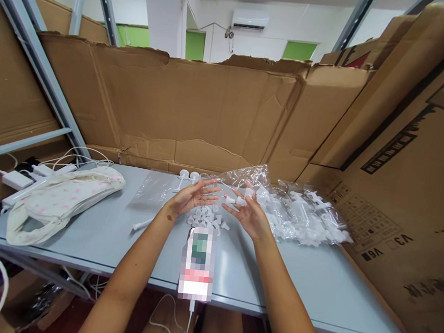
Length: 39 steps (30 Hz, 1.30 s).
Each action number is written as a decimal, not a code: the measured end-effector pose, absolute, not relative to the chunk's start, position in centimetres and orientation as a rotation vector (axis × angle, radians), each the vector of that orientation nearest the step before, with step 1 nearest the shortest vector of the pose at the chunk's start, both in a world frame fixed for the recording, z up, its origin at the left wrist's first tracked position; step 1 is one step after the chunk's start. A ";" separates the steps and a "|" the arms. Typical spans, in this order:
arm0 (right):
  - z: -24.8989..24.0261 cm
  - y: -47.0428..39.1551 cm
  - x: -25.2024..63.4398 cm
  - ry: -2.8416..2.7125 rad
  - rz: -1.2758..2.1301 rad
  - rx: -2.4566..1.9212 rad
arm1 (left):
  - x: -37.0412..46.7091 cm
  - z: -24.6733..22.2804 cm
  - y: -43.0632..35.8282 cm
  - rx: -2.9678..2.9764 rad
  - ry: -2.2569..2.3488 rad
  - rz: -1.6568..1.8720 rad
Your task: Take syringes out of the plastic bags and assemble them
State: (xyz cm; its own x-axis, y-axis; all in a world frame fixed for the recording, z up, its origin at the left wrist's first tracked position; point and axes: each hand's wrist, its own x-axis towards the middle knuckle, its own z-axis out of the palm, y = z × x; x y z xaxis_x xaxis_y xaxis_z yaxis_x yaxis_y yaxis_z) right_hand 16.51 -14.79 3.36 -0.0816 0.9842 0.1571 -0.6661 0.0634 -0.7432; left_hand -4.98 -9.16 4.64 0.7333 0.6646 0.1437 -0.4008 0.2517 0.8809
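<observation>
My left hand (195,196) is spread over the middle of the grey table (312,288), palm turned inward, with nothing in it. Facing it, my right hand (249,213) has its fingers apart, and small white plastic pieces (238,200) show at its fingers; whether they rest on the hand or lie behind it I cannot tell. Below and between the hands lies a pile of small white plastic parts (205,216). A clear plastic bag (248,177) is just behind my right hand. Two white round-topped pieces (184,175) stand behind my left hand.
Filled clear bags (303,216) of white parts lie on the right. A flat clear bag (151,190), a white rod-like piece (141,225) and a patterned cloth bag (65,201) are left. A phone (197,263) with a cable lies at the front edge. Cardboard (197,101) stands behind.
</observation>
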 end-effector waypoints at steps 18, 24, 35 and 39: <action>2.7 -14.7 15.7 -0.807 1.387 -0.551 | -4.0 3.7 -9.0 0.981 0.321 0.792; 2.5 -15.0 15.0 -0.761 1.503 -0.518 | -3.9 4.3 -9.8 1.086 0.347 0.771; 2.3 -14.4 15.3 -0.626 1.536 -0.563 | -3.9 4.4 -10.3 1.645 0.541 0.655; 2.3 -14.3 15.5 -0.635 1.536 -0.596 | -4.1 4.3 -10.1 1.766 0.584 0.614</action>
